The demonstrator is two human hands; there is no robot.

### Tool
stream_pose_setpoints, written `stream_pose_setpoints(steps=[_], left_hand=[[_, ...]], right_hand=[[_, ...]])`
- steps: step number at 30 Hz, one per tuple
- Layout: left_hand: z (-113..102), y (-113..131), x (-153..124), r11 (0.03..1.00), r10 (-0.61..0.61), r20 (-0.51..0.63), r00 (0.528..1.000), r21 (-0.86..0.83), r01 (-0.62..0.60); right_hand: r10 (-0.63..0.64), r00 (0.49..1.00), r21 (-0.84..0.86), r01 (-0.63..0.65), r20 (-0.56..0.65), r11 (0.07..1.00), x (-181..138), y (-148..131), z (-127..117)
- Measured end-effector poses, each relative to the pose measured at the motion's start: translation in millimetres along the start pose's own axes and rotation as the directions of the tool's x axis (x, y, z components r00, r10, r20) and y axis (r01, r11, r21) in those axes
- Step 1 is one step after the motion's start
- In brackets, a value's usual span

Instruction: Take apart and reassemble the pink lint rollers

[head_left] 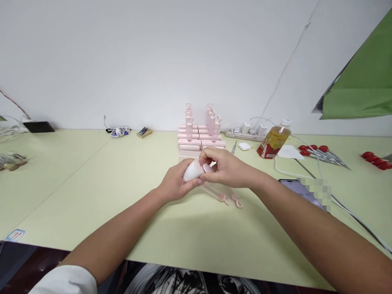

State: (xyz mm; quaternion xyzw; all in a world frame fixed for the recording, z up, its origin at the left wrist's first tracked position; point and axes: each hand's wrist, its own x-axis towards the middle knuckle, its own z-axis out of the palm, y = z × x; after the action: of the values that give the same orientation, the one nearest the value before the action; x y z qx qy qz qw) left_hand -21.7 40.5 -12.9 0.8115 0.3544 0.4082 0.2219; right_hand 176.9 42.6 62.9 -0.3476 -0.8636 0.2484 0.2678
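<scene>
My left hand (176, 181) is wrapped round a smooth white rounded container (191, 171), which is tilted with its pinkish end toward my right hand. At that end, my right hand (226, 165) has its fingers bent and pinched on a small pale pink disc (207, 168); whether the disc is attached to the container cannot be seen. Just below my hands, a clear pink tube with a looped end (218, 194) lies on the table, partly hidden. Beside it is another pink loop piece (237, 201).
Behind my hands are rows of pink bars (189, 147) with pink looped tubes (189, 131) standing upright. To the right are a power strip (245, 134), a drink bottle (274, 139), a phone (302, 193), cables and red-handled tools (322, 154). A bundled cable (118, 132) lies left.
</scene>
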Motion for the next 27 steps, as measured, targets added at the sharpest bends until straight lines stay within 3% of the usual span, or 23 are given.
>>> stream_pose_setpoints(steps=[5, 7, 12, 16, 18, 21, 24, 27], left_hand=[[15, -16, -1, 0.932, -0.292, -0.099, 0.951, -0.252, 0.26], [20, -20, 0, 0.914, -0.338, -0.115, 0.934, -0.278, 0.297], [27, -19, 4, 0.89, -0.347, -0.19, 0.918, -0.375, 0.259], [24, -20, 8, 0.738, -0.515, -0.22, 0.829, -0.606, 0.298], [20, -24, 8, 0.665, -0.554, -0.176, 0.814, -0.682, 0.305], [15, -31, 10, 0.592, -0.562, -0.105, 0.821, -0.744, 0.31], [12, -35, 13, 0.581, -0.59, -0.166, 0.79, -0.767, 0.273], [8, -35, 17, 0.555, -0.645, -0.213, 0.734, -0.791, 0.257]], right_hand=[[0.205, 0.978, 0.225, -0.192, -0.039, 0.955, 20, 26, 18], [0.216, 0.968, 0.184, -0.191, -0.128, 0.964, 23, 32, 27], [0.101, 0.945, 0.026, -0.098, -0.312, 0.995, 22, 36, 47], [0.095, 0.873, -0.075, -0.148, -0.478, 0.986, 18, 37, 60], [0.144, 0.875, -0.105, -0.216, -0.462, 0.971, 16, 40, 65], [0.242, 0.924, -0.175, -0.302, -0.297, 0.937, 12, 46, 70], [0.306, 0.928, -0.229, -0.352, -0.215, 0.908, 10, 51, 73], [0.272, 0.926, -0.275, -0.342, -0.262, 0.899, 8, 49, 73]])
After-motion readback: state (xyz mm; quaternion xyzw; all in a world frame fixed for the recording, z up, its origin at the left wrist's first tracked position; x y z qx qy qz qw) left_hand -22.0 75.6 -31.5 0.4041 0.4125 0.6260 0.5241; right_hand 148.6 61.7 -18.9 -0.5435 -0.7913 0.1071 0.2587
